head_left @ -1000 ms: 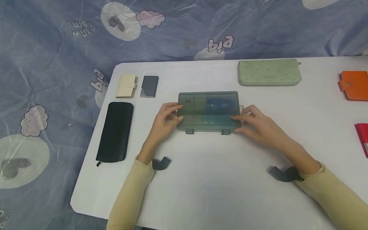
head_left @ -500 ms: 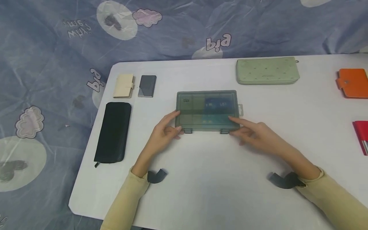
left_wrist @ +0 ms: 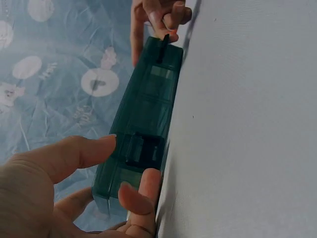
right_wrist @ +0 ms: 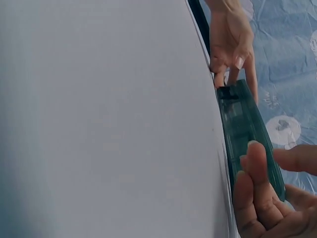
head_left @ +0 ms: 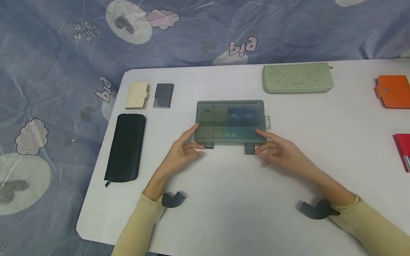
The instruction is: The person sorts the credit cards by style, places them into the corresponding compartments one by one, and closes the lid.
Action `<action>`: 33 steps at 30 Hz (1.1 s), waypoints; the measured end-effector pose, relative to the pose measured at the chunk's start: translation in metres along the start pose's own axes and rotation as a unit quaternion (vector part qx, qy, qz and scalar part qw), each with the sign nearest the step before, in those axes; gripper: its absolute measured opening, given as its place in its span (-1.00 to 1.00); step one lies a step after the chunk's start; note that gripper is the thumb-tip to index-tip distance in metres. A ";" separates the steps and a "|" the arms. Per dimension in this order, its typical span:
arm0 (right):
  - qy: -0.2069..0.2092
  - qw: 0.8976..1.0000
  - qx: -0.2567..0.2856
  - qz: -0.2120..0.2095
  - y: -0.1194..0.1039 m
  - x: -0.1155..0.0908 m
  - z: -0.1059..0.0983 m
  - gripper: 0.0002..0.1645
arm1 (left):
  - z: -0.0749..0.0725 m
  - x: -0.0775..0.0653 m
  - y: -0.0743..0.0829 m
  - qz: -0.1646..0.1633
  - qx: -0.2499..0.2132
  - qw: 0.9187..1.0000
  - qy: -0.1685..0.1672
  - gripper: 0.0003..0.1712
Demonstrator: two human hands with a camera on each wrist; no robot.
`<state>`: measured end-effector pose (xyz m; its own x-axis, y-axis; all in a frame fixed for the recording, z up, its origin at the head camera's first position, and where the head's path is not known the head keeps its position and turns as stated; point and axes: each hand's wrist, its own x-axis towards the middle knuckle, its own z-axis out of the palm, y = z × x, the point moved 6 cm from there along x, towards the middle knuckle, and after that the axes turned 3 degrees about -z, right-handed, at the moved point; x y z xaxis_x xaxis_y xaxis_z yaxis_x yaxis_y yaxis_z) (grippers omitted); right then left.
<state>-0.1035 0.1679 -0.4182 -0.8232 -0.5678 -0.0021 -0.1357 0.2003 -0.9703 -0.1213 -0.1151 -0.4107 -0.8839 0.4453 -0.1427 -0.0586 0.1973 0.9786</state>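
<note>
A translucent grey-green plastic storage box (head_left: 213,132) lies with its lid down. A blue card marked VIP (head_left: 243,115) shows through it. My left hand (head_left: 180,151) touches the box's left edge and front corner, beside the left latch (head_left: 209,145). That latch lies flat against the front in the left wrist view. My right hand (head_left: 283,151) has its index fingertip on the lid near the right edge. Its other fingers are bent close to the right latch (head_left: 250,149), which sticks out from the front. The right fingertips (right_wrist: 256,158) hide part of the box front.
A black zip wallet (head_left: 125,147), a cream card holder (head_left: 137,96) and a dark grey card case (head_left: 163,96) lie on the left. Behind the box is a green wallet (head_left: 298,78). An orange card holder (head_left: 394,91) and a red item (head_left: 403,149) lie at right.
Both hands slid from the box's sides toward its front corners. The right latch swung outward beside my right fingers. The box stayed in place.
</note>
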 end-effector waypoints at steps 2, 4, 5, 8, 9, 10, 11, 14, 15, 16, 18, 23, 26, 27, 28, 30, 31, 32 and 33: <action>0.009 1.000 0.010 -0.004 -0.001 0.000 0.001 -0.14 | 0.000 0.001 -0.001 -0.005 -0.001 1.000 0.001 -0.02; 0.014 1.000 0.018 -0.012 -0.003 0.000 0.002 -0.13 | 0.000 0.001 -0.001 -0.009 -0.003 1.000 0.002 -0.01; 0.015 1.000 0.020 -0.016 -0.004 0.001 0.003 -0.13 | 0.001 0.001 -0.001 -0.010 -0.003 1.000 0.004 0.00; 0.018 0.999 0.020 -0.032 -0.007 0.001 0.006 -0.10 | 0.001 0.002 -0.001 -0.010 -0.006 1.000 0.008 0.00; 0.021 0.999 0.014 -0.032 -0.008 0.001 0.007 -0.08 | 0.001 0.002 -0.001 -0.011 -0.005 1.000 0.010 0.00; 0.024 0.999 0.006 -0.031 -0.008 0.001 0.007 -0.07 | 0.001 0.002 0.000 -0.011 -0.004 1.000 0.011 0.00; 0.028 0.999 -0.004 -0.031 -0.007 0.002 0.007 -0.06 | 0.001 0.002 0.000 -0.012 -0.001 1.000 0.013 0.00; 0.042 0.998 -0.045 -0.025 -0.007 0.003 0.008 -0.06 | 0.001 0.000 0.001 -0.016 0.005 1.000 0.015 -0.01; 0.048 0.997 -0.059 -0.021 -0.007 0.003 0.008 -0.07 | 0.001 0.000 0.001 -0.017 0.007 1.000 0.015 -0.01; 0.053 0.996 -0.076 -0.019 -0.007 0.003 0.008 -0.07 | 0.001 0.000 0.001 -0.017 0.007 1.000 0.016 -0.02; 0.067 0.991 -0.112 -0.017 -0.009 0.004 0.008 -0.10 | 0.001 0.000 0.000 -0.015 -0.001 1.000 0.015 -0.02; 0.116 0.968 -0.219 -0.025 -0.015 0.007 0.006 -0.18 | 0.000 0.003 -0.015 -0.016 -0.077 0.997 0.012 0.00; 0.142 0.954 -0.263 -0.028 -0.015 0.009 0.006 -0.24 | 0.001 0.006 -0.027 -0.021 -0.124 0.992 0.017 0.03; 0.148 0.950 -0.272 -0.029 -0.015 0.010 0.005 -0.26 | 0.001 0.007 -0.031 -0.020 -0.132 0.991 0.023 0.04; 0.153 0.948 -0.278 -0.029 -0.015 0.010 0.005 -0.28 | 0.001 0.008 -0.033 -0.017 -0.134 0.990 0.029 0.05; 0.162 0.945 -0.282 -0.030 -0.015 0.011 0.005 -0.33 | 0.001 0.010 -0.037 -0.010 -0.132 0.990 0.046 0.04; 0.167 0.944 -0.282 -0.030 -0.015 0.012 0.005 -0.35 | 0.001 0.011 -0.038 -0.007 -0.125 0.991 0.057 0.04; 0.172 0.943 -0.282 -0.029 -0.016 0.012 0.004 -0.36 | 0.001 0.012 -0.039 -0.004 -0.116 0.991 0.067 0.02; 0.177 0.943 -0.282 -0.027 -0.016 0.012 0.004 -0.37 | 0.001 0.012 -0.040 -0.002 -0.107 0.991 0.078 0.00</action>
<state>-0.1091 0.1547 -0.4034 -0.9251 -0.3079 0.2221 -0.3729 0.6277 -0.6833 -0.1291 -0.1163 -0.4513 -0.9433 0.3018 -0.1381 -0.1445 0.0012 0.9895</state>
